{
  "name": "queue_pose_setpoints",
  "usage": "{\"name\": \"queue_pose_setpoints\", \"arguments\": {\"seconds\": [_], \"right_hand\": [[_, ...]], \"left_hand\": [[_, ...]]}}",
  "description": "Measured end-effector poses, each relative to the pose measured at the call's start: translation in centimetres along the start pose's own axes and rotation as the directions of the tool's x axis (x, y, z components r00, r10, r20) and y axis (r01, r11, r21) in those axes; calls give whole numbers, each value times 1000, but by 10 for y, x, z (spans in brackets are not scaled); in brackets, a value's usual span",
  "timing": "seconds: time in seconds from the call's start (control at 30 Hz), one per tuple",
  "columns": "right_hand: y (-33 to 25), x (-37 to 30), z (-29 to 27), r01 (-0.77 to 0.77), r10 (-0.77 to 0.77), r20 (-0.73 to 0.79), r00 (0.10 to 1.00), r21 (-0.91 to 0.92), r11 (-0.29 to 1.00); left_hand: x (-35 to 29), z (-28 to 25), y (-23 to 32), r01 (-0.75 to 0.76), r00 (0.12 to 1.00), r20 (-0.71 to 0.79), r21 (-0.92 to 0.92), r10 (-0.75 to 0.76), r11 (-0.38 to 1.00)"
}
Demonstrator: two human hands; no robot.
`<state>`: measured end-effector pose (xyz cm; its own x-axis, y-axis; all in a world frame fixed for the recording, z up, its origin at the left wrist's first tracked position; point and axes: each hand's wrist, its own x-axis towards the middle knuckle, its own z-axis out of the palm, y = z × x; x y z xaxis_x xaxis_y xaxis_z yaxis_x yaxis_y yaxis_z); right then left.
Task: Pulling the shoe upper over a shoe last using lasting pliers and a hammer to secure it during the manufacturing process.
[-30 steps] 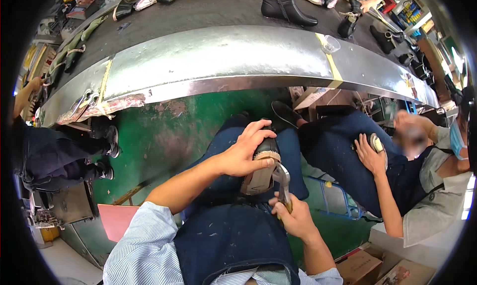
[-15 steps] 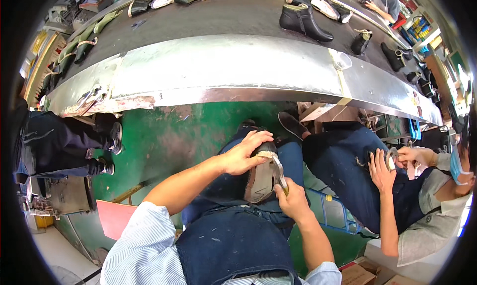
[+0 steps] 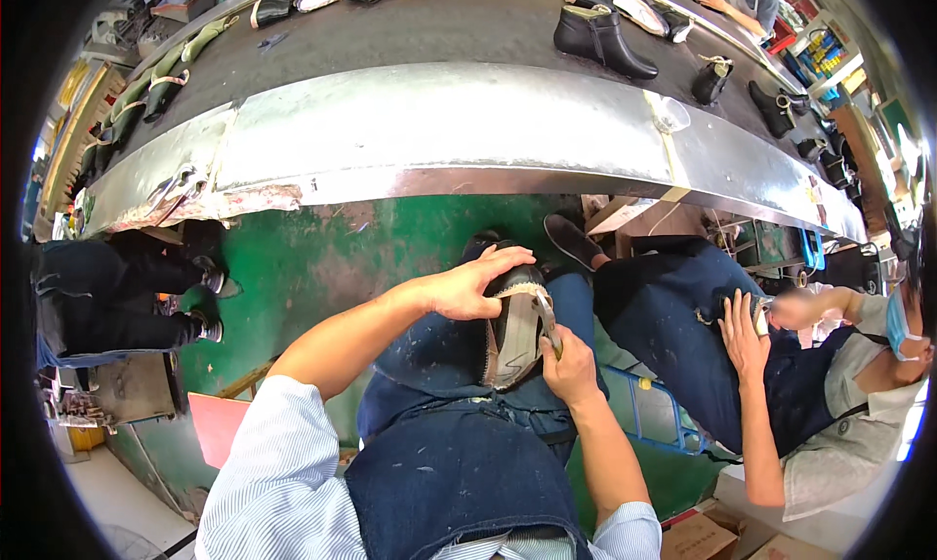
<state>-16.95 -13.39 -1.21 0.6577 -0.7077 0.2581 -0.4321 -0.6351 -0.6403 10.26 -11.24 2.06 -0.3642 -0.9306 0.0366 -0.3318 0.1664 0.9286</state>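
Left hand (image 3: 473, 285): curled over the upper end of the shoe (image 3: 515, 350), thumb against its rim.
Right hand (image 3: 570, 365): closed round the pliers (image 3: 548, 313).
Shoe position: on the lap, sole facing up.
Pliers position: along the shoe's right edge; exact bite cannot be told.
Desk (image 3: 420, 121) edge: metal, beyond the shoe, well apart.
Left-side room: green floor (image 3: 293, 267) between knees and desk.
Right-side limit: co-worker's leg (image 3: 654, 316), near.

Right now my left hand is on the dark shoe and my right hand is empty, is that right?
Not quite: your right hand isn't empty. The head view shows it gripping a metal hand tool. Your left hand is on the dark shoe, as you said.
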Motion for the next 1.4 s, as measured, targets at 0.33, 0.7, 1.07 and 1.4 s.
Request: {"name": "queue_pose_setpoints", "arguments": {"seconds": [0.33,0.7,1.07,1.4], "right_hand": [[-60,-1,-54,-614,415,519,747,302,729],[-31,-17,-41,-802,392,713,582,581,134],[-9,-13,-48,-852,343,782,520,506,139],[-2,-3,-70,-670,246,819,518,567,-479]], "left_hand": [[2,11,-13,7,999,-32,-12,-7,1000],[57,47,-51,499,849,292,-719,-441,485],[57,65,-54,431,872,185,-731,-454,529],[65,91,-9,309,937,96,214,-335,927]]}}
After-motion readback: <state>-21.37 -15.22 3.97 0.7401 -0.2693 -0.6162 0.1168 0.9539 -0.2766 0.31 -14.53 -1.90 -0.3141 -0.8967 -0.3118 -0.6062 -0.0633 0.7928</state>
